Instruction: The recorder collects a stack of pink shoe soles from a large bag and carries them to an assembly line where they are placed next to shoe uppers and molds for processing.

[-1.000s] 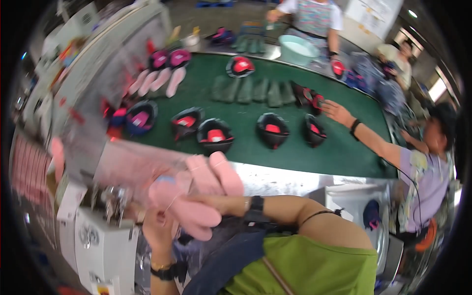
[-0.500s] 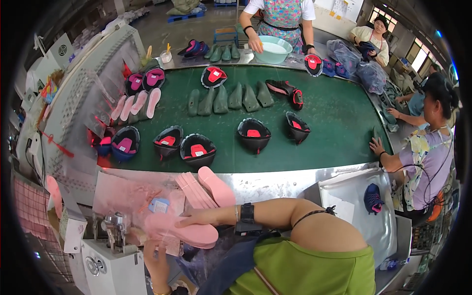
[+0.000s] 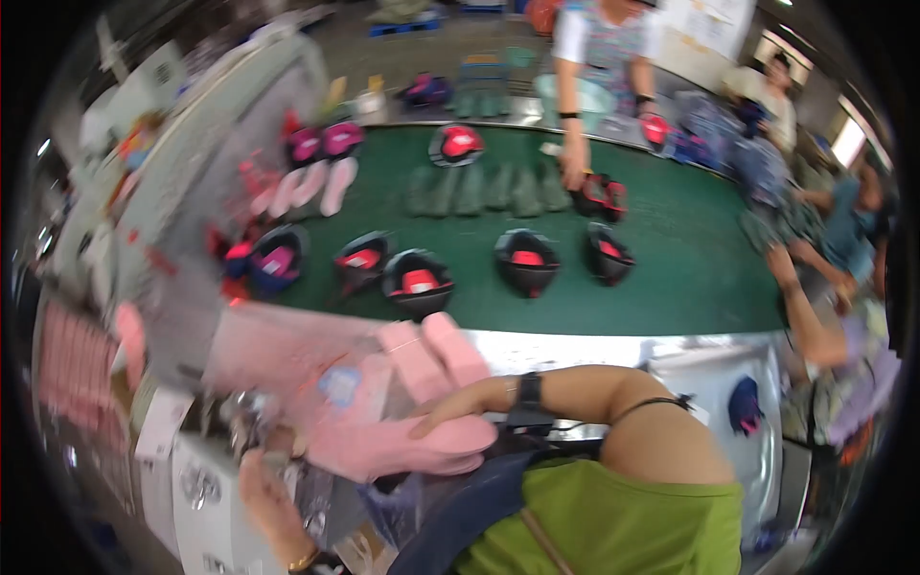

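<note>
My right hand (image 3: 448, 410) grips a stack of pink insoles (image 3: 383, 448) from above, holding it over the near side of the work table. Left of the stack, my left hand (image 3: 268, 503) is raised beside a small metal machine head (image 3: 247, 422). Its fingers look stretched out, with nothing visible in them, though the picture is blurred. Beyond my right hand lie more pink insoles (image 3: 422, 364) in a pile, close to a pink-dusted sheet (image 3: 278, 350) with a pale blue piece (image 3: 340, 386) on it.
Several black shoe uppers (image 3: 527, 264) and dark green shoe lasts (image 3: 470, 192) stand on the green conveyor belt (image 3: 690, 278). A co-worker's hand (image 3: 573, 163) reaches over the far side; another co-worker's arm (image 3: 805, 311) is at the right. A metal tray (image 3: 762, 393) holds a dark blue shoe (image 3: 746, 404).
The view has shifted, so the scene sits further right. My left hand has drawn away from the insole stack; my right still holds it. The far co-worker's hand has left the basin and reaches over the belt.
</note>
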Demonstrator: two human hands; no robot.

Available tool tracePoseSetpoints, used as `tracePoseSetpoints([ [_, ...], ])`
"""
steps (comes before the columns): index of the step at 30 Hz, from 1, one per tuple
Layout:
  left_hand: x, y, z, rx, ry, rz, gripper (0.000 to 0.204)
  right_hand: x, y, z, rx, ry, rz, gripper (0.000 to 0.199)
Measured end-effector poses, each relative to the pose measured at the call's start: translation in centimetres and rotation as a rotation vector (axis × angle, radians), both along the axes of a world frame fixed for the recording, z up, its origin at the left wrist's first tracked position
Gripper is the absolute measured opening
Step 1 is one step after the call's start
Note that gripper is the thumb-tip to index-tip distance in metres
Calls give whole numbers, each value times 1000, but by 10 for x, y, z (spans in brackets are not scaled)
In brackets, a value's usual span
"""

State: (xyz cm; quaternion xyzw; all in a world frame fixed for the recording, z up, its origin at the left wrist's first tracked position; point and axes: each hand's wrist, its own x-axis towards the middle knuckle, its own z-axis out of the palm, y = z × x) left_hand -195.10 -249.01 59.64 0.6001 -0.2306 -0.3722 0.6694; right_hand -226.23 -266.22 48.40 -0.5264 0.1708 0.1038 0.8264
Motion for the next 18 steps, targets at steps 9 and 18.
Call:
tracePoseSetpoints([
  [9,14,-34,85,26,-851,-54,18,-30,17,2,250,45,-326,68],
  [18,220,-89,179,377,-1494,283,31,-19,19,12,384,122,-442,61],
])
